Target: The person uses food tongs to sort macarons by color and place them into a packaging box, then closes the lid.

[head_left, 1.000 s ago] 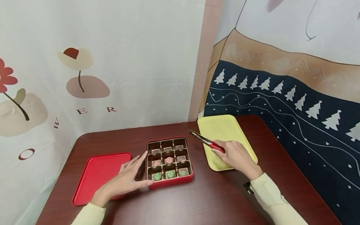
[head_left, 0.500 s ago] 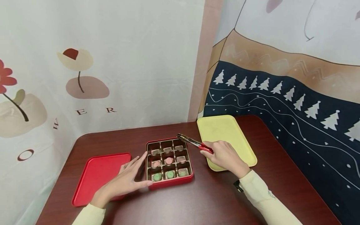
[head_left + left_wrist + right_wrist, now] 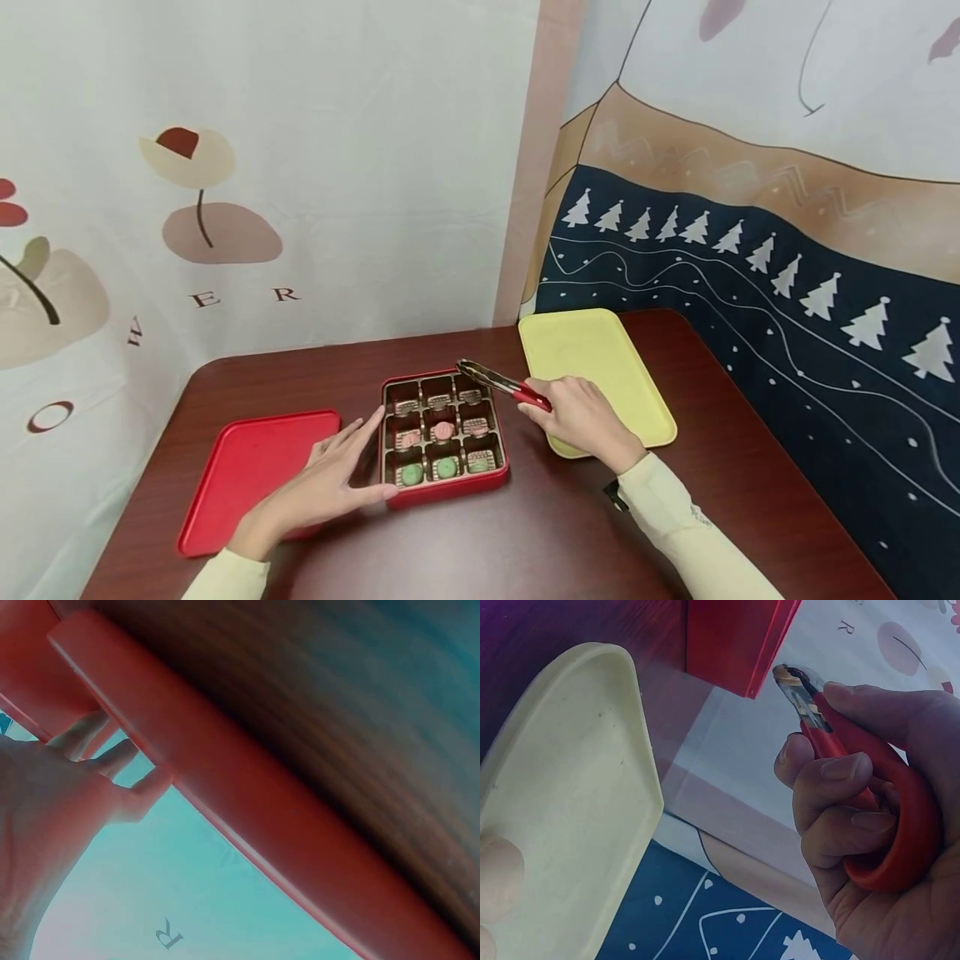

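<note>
A red box (image 3: 450,495) with a dark compartment tray stands mid-table. Pink sweets (image 3: 444,431) sit in its middle row and green sweets (image 3: 446,467) in the front row; what the back row holds is unclear. My left hand (image 3: 315,487) rests against the box's left side, fingers extended and thumb at the front left corner. With its fingers curled round the red handles, my right hand (image 3: 585,417) grips metal tongs (image 3: 491,378), right of the box. Their tips lie over the back right compartment; whether they touch anything there cannot be told.
A red lid (image 3: 258,462) lies left of the box, partly under my left forearm. On the right is a yellow tray (image 3: 607,354), its near left part behind my right hand. Printed cloth (image 3: 360,167) hangs behind the dark wooden table (image 3: 465,550).
My right hand has carried the tongs leftward from over the yellow tray, so their tips are now over the box's back right corner. The left hand keeps its place on the box.
</note>
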Demonstrator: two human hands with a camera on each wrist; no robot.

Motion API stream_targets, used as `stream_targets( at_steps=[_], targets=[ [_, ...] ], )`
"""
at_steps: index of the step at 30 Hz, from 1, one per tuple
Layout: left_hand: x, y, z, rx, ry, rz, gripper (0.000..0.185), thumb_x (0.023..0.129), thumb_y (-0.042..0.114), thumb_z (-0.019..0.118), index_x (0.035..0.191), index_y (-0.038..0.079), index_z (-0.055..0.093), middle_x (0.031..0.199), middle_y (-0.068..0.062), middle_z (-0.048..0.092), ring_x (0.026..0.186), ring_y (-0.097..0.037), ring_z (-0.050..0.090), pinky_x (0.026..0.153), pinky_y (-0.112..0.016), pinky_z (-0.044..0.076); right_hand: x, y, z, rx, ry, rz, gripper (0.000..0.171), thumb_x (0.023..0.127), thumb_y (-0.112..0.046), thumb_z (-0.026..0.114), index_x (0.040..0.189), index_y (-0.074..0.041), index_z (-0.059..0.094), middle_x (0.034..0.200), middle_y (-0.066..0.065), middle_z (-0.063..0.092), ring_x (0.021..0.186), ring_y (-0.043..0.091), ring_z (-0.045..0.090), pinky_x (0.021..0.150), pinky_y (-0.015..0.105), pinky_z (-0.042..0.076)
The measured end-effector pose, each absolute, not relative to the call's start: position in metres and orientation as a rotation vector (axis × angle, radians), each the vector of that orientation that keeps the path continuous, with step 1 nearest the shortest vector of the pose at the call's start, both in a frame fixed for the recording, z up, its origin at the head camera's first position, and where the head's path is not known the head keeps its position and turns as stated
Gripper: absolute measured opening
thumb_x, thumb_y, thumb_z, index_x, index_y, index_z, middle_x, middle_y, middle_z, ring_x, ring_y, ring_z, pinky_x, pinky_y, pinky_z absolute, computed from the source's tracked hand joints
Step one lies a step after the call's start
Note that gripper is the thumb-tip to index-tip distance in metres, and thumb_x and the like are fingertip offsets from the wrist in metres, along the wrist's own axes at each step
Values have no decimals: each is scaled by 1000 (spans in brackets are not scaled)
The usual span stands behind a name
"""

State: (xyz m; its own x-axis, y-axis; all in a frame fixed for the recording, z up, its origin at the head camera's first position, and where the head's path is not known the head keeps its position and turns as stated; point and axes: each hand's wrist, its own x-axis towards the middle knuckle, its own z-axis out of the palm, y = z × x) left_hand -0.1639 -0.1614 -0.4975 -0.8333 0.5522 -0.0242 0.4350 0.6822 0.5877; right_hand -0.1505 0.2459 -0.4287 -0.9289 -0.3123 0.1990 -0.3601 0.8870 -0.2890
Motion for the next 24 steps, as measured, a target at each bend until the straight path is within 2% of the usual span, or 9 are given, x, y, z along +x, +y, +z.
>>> stream_targets(
  at_steps=[6, 15, 24],
  targets=[
    [-164, -161, -498, 802, 2692, 867, 118, 90, 75, 76, 178, 27, 14, 176, -10, 31, 158, -46, 26, 117, -77, 17, -148, 242, -432, 480, -2972, 479, 42, 98, -30, 85, 131, -4, 77, 76, -2, 67, 68, 16, 54, 63, 34, 48],
    [-163, -160, -495, 807, 2689, 871, 117, 90, 74, 76, 178, 24, 16, 177, -9, 30, 159, -45, 25, 116, -76, 18, -146, 241, -434, 471, -2983, 454, 48, 97, -33, 85, 135, -4, 76, 83, 0, 71, 69, 16, 56, 66, 34, 51],
    [-164, -161, -498, 793, 2688, 864, 118, 90, 75, 76, 178, 25, 15, 176, -10, 31, 159, -46, 25, 117, -76, 17, -143, 245, -434, 481, -2974, 439, 51, 94, -38, 88, 132, -5, 76, 66, -9, 51, 62, 14, 49, 58, 33, 44]
  ],
)
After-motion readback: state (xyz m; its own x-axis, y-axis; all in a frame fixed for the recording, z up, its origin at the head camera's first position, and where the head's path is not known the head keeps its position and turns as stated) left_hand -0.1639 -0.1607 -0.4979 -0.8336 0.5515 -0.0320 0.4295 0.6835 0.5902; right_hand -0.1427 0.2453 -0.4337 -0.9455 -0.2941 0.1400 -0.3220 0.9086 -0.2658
